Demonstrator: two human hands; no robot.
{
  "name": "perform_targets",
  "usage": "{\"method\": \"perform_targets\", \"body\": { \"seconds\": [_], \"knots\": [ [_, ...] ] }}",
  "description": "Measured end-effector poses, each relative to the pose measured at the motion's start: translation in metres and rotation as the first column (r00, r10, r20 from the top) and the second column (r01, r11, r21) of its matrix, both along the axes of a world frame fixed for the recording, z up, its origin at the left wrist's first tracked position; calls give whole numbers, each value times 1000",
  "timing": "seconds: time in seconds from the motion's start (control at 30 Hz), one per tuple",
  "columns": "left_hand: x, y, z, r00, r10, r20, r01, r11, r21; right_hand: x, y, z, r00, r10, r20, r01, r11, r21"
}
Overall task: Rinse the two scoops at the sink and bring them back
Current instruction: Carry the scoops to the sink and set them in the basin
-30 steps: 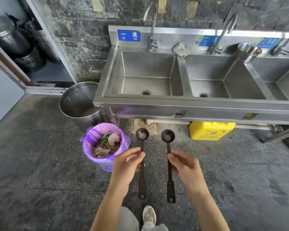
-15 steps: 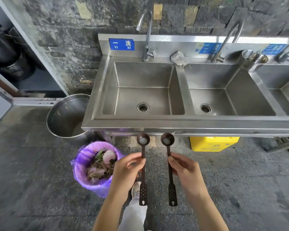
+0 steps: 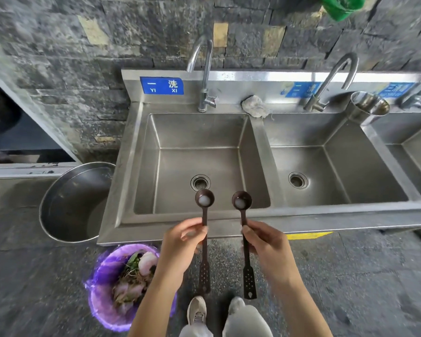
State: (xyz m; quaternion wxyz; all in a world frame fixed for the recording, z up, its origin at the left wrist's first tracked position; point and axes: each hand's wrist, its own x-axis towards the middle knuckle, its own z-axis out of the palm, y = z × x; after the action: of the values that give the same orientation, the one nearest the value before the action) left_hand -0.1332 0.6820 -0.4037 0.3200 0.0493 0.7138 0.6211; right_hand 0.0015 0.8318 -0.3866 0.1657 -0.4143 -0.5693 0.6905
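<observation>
Two dark brown long-handled scoops are held side by side, bowls pointing away from me, each with a whitish blob in its bowl. My left hand [image 3: 180, 244] pinches the handle of the left scoop [image 3: 204, 200]. My right hand [image 3: 265, 246] pinches the handle of the right scoop [image 3: 241, 201]. Both bowls hover over the front edge of the left basin of the steel sink [image 3: 122, 166]. Its tap [image 3: 204, 76] stands at the back, with no water running.
A purple-lined waste bin [image 3: 100, 288] with food scraps sits on the floor by my left leg. A large steel pot [image 3: 66, 205] stands left of the sink. A rag [image 3: 254, 106], a steel cup [image 3: 368, 108] and further basins lie to the right.
I have stepped closer to the sink. The scoop bowls, earlier over the floor in front of it, now reach over the front edge of the left basin. Both grips are unchanged.
</observation>
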Motion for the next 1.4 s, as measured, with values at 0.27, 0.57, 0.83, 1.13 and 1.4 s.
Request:
{"method": "perform_targets", "body": {
  "seconds": [0.27, 0.57, 0.83, 1.13, 1.4],
  "knots": [
    [-50, 70, -11, 999, 45, -25, -47, 997, -64, -65, 82, -13, 996, 86, 26, -85, 996, -15],
    [-111, 145, -30, 975, 199, -97, -212, 966, -148, -156, 177, -35, 939, 333, 82, -336, 941, 38],
    [-170, 162, -59, 963, 253, -96, -268, 943, -199, -237, 209, -84, 858, 484, 172, -490, 872, -4],
    [-270, 165, -172, 947, 321, -28, -316, 904, -288, -336, 205, -213, 798, 483, 361, -508, 861, -29],
    [-362, 169, -297, 923, 383, -13, -364, 866, -342, -420, 191, -344, 807, 418, 416, -408, 905, -118]
  ]
}}
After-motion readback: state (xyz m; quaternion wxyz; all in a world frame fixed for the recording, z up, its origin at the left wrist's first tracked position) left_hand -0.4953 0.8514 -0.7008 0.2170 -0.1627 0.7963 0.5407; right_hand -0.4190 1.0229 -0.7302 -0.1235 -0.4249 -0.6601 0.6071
